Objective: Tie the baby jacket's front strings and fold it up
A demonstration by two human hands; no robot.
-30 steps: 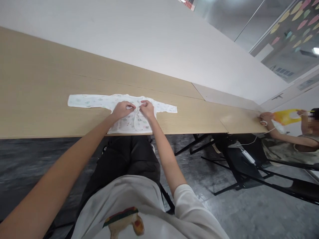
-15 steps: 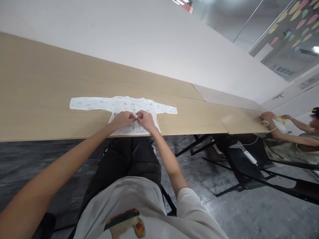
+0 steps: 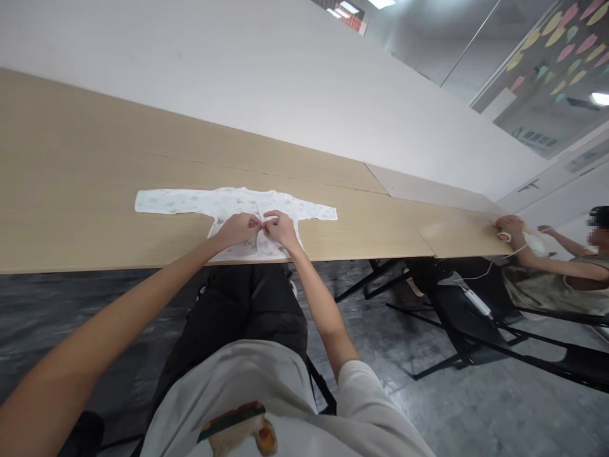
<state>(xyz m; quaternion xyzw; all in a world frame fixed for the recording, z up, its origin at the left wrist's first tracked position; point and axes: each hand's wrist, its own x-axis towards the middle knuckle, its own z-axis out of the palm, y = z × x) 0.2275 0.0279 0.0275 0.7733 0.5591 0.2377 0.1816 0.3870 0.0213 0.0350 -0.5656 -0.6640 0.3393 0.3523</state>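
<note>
A white baby shirt [image 3: 238,200] with small pale prints lies spread on the table, its sleeves stretched out to either side and its neckline facing the wall. At its front opening my left hand [image 3: 240,228] pinches the cloth edge between thumb and finger. My right hand [image 3: 280,227] meets it there, with thumb and forefinger closed on the same edge. The two sets of fingertips touch or nearly touch. What exactly lies between them, a fastener or only cloth, is too small to make out. The shirt's hem reaches the table's near edge.
The long wooden table [image 3: 95,152] runs along a white partition [image 3: 214,76]. Far right, another person [image 3: 547,260] sits at the same table with white material and a tape roll [image 3: 504,237]. A black folding chair [image 3: 461,317] holding a white power strip [image 3: 477,303] stands between us.
My fingers have shifted only slightly at the front opening, and the right forefinger is a little straighter. The other person's far hand has moved away from the white material.
</note>
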